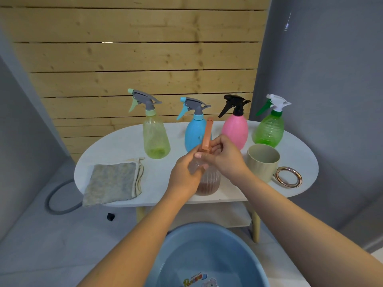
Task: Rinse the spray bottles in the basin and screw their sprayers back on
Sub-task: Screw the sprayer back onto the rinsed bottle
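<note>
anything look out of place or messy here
Mostly tidy: the four spray bottles stand upright. One oddity: a small black object lies on the floor under the white oval table's left end, beside a grey ring.

Wood-slat wall [132, 59], grey curtains [321, 100], white table [124, 146].

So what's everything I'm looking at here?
Table: one, white, oval, before a wooden wall.
Spray bottles: four at the table's back, yellow bottle, blue bottle, pink bottle, green bottle.
Brown bottle: one, ribbed, clear, at the front edge, with an orange sprayer.
Cloth: one, grey, table's left.
Mug: one, beige, ring handle, table's right.
Basin: one, blue, on the floor.
Hose: one, grey, on the floor.
Left hand: grips the brown bottle.
Right hand: holds the sprayer's base.
</note>
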### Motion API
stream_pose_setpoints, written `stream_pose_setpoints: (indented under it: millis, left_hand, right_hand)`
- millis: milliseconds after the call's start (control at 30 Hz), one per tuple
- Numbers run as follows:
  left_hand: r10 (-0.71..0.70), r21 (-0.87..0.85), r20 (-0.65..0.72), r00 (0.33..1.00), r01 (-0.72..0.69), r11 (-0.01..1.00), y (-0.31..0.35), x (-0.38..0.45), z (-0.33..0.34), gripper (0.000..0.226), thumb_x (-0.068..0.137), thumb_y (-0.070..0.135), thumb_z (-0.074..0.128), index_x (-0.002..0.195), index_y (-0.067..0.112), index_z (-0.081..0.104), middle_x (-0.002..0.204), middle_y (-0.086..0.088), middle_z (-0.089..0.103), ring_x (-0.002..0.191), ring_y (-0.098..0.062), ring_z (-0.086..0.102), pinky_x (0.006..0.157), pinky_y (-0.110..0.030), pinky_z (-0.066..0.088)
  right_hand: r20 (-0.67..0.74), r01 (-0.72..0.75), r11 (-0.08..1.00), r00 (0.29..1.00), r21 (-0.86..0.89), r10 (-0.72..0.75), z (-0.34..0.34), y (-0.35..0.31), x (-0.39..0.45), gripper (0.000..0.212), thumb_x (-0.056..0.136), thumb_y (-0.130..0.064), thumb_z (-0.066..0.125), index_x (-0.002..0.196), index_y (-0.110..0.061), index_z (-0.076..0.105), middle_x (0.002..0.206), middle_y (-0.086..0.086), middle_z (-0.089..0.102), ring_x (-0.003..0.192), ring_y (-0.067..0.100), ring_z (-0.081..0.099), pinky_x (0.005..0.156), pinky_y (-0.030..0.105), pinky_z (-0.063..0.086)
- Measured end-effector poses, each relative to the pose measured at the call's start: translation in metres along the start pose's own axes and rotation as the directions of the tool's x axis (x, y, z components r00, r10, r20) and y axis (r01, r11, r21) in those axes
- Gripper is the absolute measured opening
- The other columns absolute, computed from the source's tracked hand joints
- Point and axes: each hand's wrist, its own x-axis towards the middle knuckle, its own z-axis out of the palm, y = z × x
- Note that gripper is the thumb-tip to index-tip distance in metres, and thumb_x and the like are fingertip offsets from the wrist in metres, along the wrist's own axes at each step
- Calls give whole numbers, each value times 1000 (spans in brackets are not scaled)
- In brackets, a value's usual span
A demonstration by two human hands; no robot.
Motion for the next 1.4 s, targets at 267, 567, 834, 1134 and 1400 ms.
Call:
stream_pose_setpoints:
  millis: [267,567,834,1134,1400]
  left_hand:
    - [17,19,22,1000,-17,1000,2,0,-2,46,90,20,61,133,32,50,124,13,59,115,-5,53,94,-18,41]
    - [2,8,2,1000,-2,1000,2,-1,-1,46,90,19,61,134,31,48,123,14,58,114,-4,53,91,-15,39]
    - [-1,23,-9,1000,1,1000,2,-2,-1,45,91,18,59,133,32,48,126,13,57,113,-4,52,90,-14,39]
    - [10,12,0,1000,-10,1000,1,-2,-2,48,91,16,60,133,33,48,120,18,57,110,-1,52,84,-5,39]
    - [-20,-23,-4,1000,19,1000,2,0,-3,52,89,16,63,134,33,45,126,13,56,117,-6,52,95,-22,43]
  right_hand:
    - [131,38,996,990,75,-48,-13,-2,-1,16,82,-13,70,98,-15,66,81,-4,66,68,3,61,67,16,48]
    - [61,12,984,998,177,-23,-2,4,-8,16,85,-18,67,100,-14,71,104,12,62,89,19,62,86,30,49]
    - [-31,-93,977,994,192,101,5,2,-7,36,74,-24,78,104,-14,61,82,-3,64,79,9,64,75,24,51]
    - [-85,-112,974,988,197,131,7,2,-10,41,74,-22,78,106,-8,57,80,-5,59,76,8,60,70,22,48]
    - [-65,-100,974,991,205,115,6,0,-8,34,76,-17,76,102,-5,58,82,1,65,74,8,63,71,22,51]
